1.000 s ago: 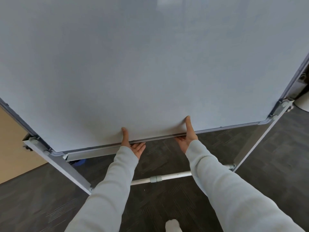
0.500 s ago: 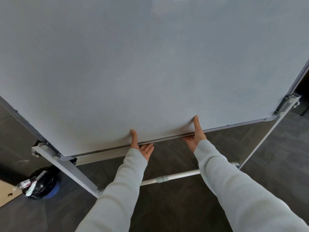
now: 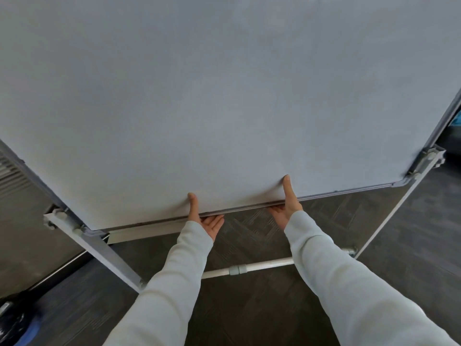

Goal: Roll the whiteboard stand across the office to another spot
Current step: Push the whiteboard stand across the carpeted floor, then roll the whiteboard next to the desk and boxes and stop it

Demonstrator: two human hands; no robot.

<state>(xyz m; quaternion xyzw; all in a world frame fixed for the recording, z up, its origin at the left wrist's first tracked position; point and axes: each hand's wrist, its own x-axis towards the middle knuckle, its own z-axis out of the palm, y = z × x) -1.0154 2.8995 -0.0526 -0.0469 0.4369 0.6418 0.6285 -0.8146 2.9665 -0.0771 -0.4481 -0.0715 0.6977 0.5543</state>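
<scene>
The whiteboard stand [image 3: 224, 101] fills most of the view, its blank grey-white panel tilted over me. My left hand [image 3: 203, 218] grips the board's bottom edge, thumb on the face and fingers underneath. My right hand [image 3: 287, 208] holds the same edge further right in the same way. Grey side posts [image 3: 104, 255] run down at both sides, and a white crossbar [image 3: 249, 268] joins them low down behind my sleeves. The wheels are hidden.
Dark patterned carpet [image 3: 249, 315] lies underneath. A dark glossy cabinet or wall panel [image 3: 30, 240] stands at the left. A black bin bag over something blue [image 3: 17, 325] sits at the bottom left corner. Something blue [image 3: 456, 121] shows past the board's right edge.
The board and my hands have travelled on across the floor. The beige surface at the left is gone, the black bag has slid toward the bottom left corner, and a dark panel has come in.
</scene>
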